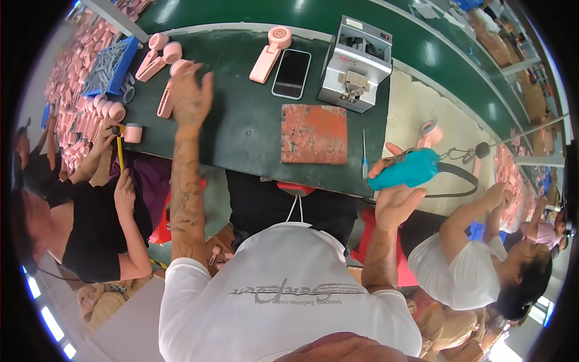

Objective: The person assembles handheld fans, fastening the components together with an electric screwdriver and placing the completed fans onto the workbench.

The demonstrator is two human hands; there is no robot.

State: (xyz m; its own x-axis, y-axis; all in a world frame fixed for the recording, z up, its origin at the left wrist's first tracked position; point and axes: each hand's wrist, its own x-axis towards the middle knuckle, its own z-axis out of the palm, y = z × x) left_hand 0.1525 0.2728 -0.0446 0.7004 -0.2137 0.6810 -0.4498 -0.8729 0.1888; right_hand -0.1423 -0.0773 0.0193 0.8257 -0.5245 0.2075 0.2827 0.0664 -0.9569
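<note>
My left hand (192, 99) reaches to the back left of the bench, its fingers over the round head of a pink handheld fan (164, 104) and its thumb spread away. Whether the fingertips grip the fan is hard to see. Two more pink fans (151, 65) lie just beyond it. In my right hand (395, 202) is a teal electric screwdriver (405, 169), held at the right front edge with its black cord trailing right. A worn red block (314, 134) lies between my hands. Another pink fan (270, 54) rests at the back middle.
Next to the back fan lie a phone (292, 73) and a grey metal machine (357, 63). A thin screwdriver (364, 155) lies right of the block. Co-workers sit on both sides; the left one holds a yellow-handled tool (120, 151). A blue bin (111, 66) holds grey parts.
</note>
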